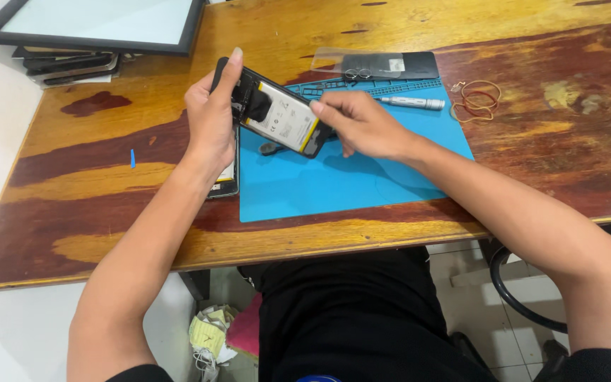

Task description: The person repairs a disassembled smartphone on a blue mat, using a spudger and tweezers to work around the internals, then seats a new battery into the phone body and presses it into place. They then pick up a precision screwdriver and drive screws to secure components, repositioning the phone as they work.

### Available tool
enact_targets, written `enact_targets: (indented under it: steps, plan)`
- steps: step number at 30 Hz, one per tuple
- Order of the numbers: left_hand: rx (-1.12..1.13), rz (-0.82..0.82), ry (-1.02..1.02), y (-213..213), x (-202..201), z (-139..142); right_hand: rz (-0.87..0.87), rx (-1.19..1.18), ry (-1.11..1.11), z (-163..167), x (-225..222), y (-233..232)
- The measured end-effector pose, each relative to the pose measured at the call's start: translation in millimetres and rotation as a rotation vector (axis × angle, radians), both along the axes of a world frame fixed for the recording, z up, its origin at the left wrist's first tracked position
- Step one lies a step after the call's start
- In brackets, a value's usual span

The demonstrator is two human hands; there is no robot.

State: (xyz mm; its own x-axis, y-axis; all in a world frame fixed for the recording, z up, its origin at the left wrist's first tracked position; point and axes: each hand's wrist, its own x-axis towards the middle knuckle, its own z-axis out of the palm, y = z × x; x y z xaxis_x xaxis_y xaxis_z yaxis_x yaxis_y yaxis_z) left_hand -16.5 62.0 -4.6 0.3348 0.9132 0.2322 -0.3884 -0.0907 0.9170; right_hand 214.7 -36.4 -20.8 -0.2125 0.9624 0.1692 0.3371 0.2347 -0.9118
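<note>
Right now my left hand (212,117) grips the opened phone (277,113) by its far-left end, tilted above the blue mat (348,177); its long axis slants toward near-right, where my right hand (362,126), the nearer one, pinches its lower corner.

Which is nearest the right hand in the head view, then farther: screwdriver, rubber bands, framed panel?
From the right hand:
1. Screwdriver, just behind it on the blue mat.
2. Rubber bands, farther right, off the mat.
3. Framed panel, far left corner.
</note>
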Motion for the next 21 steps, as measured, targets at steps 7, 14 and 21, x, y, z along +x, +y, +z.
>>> enact_targets:
  steps: [7, 14, 21]
  plan:
    - [0.050, 0.009, 0.010, -4.1, 0.3, 1.2, 0.041, 0.075, 0.036, 0.0, -9.7, -8.2]
    - [0.068, 0.046, 0.119, -6.2, 0.5, 2.6, 0.078, 0.034, 0.125, -1.9, -8.1, -5.8]
    - [0.039, -0.002, 0.162, -21.0, 16.8, -7.6, -0.049, 0.189, -0.006, -5.2, -12.8, -5.8]
